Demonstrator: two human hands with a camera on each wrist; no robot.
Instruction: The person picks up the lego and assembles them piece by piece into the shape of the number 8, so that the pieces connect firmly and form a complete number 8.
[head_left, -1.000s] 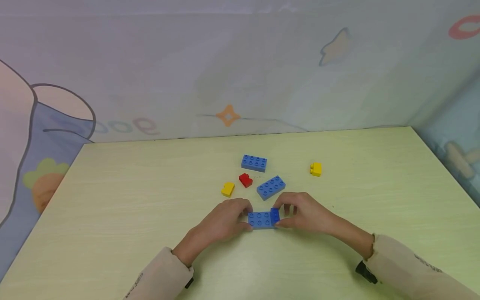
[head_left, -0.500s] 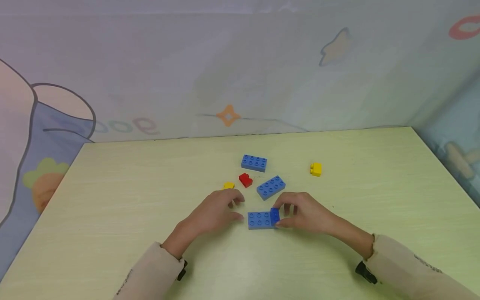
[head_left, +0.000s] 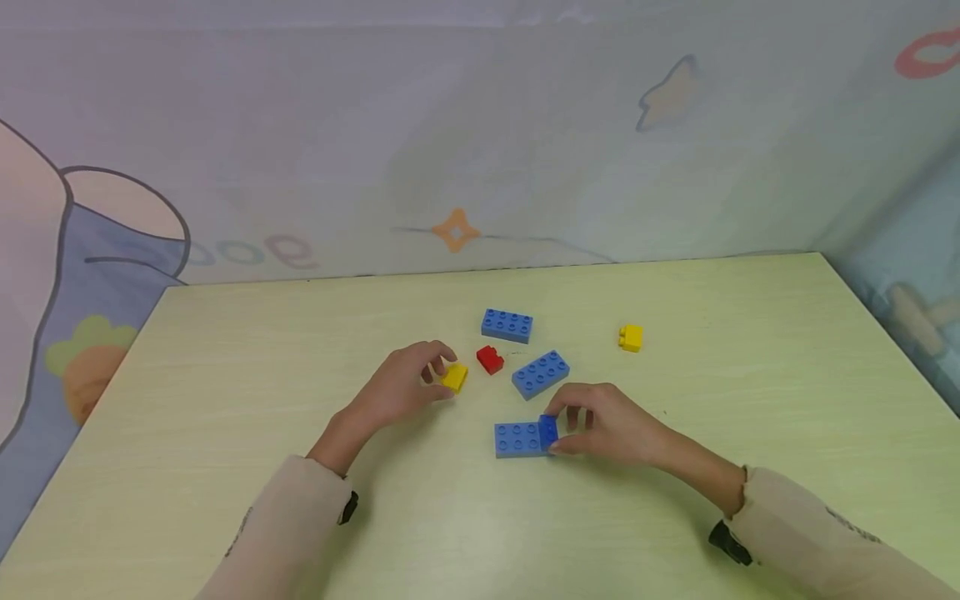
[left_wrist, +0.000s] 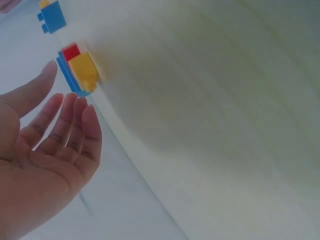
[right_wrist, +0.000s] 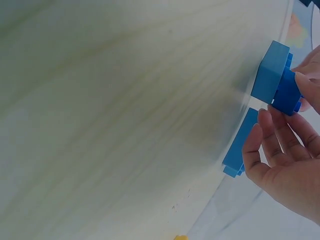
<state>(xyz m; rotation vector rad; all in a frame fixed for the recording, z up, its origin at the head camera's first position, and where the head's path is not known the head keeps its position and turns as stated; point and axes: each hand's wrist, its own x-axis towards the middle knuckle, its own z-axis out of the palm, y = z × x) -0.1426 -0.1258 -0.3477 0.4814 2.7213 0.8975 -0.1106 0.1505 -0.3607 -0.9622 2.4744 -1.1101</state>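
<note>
In the head view my right hand pinches a small dark blue brick between thumb and fingers. That brick sits on the right end of a light blue eight-stud style brick lying on the table; the right wrist view shows the dark blue brick joined to the larger one. My left hand is beside a yellow brick, with thumb and fingers apart on either side. In the left wrist view the yellow brick lies just beyond the fingertips.
A red brick lies right of the yellow one. Two more light blue bricks, one farther back and one angled, lie near it. Another yellow brick is at the right. A printed cloth hangs behind the table.
My left hand has let go of the light blue brick's left end and moved left and away from me to the yellow brick. The right hand has stayed on the dark blue brick.
</note>
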